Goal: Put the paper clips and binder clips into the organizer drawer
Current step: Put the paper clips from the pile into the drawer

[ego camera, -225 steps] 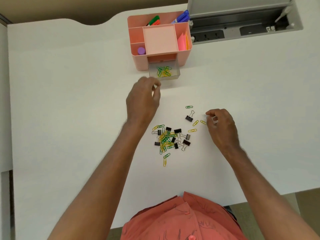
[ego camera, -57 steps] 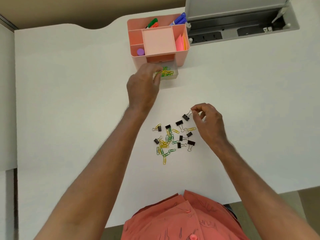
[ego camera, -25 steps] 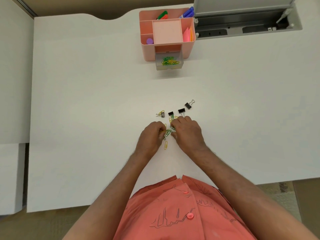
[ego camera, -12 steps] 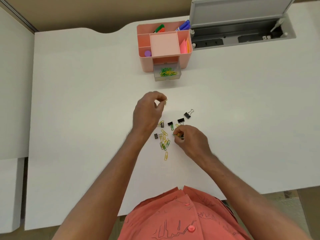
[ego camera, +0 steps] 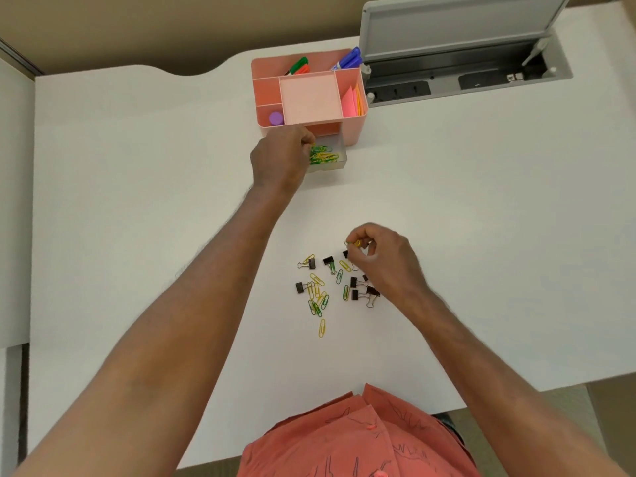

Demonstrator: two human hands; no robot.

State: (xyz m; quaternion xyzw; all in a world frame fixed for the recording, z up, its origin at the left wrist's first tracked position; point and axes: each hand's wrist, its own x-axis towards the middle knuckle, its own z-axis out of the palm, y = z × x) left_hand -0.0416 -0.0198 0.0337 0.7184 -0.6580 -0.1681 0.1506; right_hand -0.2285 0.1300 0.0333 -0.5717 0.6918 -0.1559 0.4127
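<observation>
My left hand (ego camera: 280,156) sits bunched over the clear plastic organizer drawer (ego camera: 339,156); whether it grips anything, can't tell. My right hand (ego camera: 382,259) pinches yellow wire paper clips (ego camera: 354,243) w/ fingertips.

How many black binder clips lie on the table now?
8 visible binder clips: three on the left, with and; five at the right hand. More may hide beneath it.
</observation>
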